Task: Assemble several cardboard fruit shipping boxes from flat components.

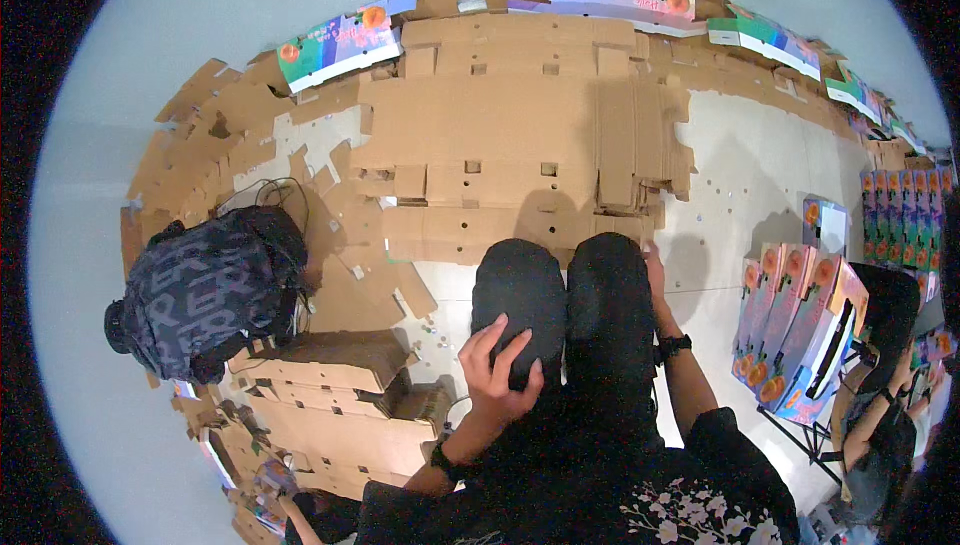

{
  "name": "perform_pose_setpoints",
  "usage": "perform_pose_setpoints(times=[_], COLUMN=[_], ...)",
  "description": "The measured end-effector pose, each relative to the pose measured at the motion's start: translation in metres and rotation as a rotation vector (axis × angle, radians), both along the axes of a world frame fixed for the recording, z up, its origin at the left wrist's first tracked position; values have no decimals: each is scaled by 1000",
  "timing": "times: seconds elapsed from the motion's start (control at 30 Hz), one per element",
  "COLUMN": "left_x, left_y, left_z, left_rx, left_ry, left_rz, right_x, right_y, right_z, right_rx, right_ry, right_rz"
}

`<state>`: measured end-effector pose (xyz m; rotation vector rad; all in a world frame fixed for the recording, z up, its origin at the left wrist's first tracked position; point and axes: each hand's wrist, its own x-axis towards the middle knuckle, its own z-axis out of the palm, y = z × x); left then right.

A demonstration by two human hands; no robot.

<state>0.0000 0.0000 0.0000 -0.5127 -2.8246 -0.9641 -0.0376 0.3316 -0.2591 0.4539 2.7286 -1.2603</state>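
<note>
My left hand [500,370] lies on my left knee in dark trousers, its fingers spread and nothing in them. Along the outer side of my right knee, my right hand [654,273] reaches down near the front right corner of a stack of flattened cardboard boxes [480,125]. My knee hides most of its fingers, so I cannot see whether it touches the cardboard. The stack lies on the floor in front of my knees, plain brown side up, with small square cutouts and flaps.
A dark patterned backpack [215,290] sits at left, behind more stacked cardboard [330,385]. Folded printed cartons [800,320] stand at right beside a folding chair [815,440]. Another person's arm [872,427] shows at far right, another arm [298,520] at lower left. Printed boxes [620,0] line the wall.
</note>
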Motion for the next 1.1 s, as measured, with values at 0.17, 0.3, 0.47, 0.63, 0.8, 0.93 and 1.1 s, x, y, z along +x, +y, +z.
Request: perform_pose_setpoints(times=[0.17, 0.3, 0.47, 0.63, 0.8, 0.93, 1.1], left_x=[-7, -5, 3, 4, 4, 7, 8], left_y=[10, 12, 9, 8, 4, 6, 7], left_z=[2, 2, 3, -1, -2, 2, 5], left_rx=[55, 91, 93, 115, 139, 140, 161], left_ry=[38, 104, 40, 66, 74, 55, 68], left_rz=[114, 130, 134, 106, 96, 97, 93], right_x=[-22, -38, -40, -36, -43, -59, -94], right_y=[3, 18, 26, 23, 22, 20, 25], right_z=[-4, -49, -69, -42, -25, -33, 26], right_rx=[-86, -54, -40, -98, -342, -425, -131], right_ry=[-152, -82, -163, -133, -91, 19, -83], right_rz=[-206, -127, -326, -242, -314, -283, -70])
